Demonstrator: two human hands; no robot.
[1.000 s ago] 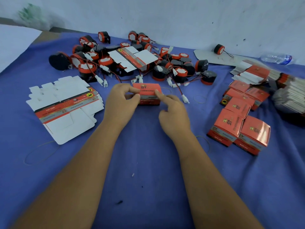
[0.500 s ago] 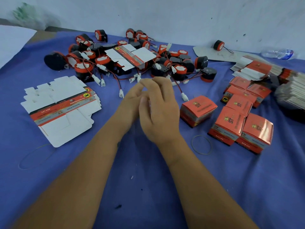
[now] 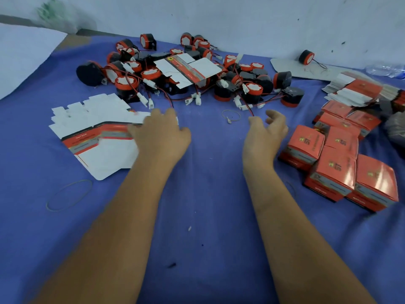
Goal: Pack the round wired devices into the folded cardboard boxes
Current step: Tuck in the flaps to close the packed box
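Left grip (image 3: 161, 137) on flat box stack (image 3: 96, 132) | right grip (image 3: 264, 137) loose, empty

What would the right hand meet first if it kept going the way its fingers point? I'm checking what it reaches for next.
Probably the red wire and white plugs trailing from the pile of round devices, just beyond the right hand. Its fingers are loosely curled, so the line is approximate.

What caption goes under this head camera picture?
Left hand on flat box blanks, right hand empty, beside packed boxes.
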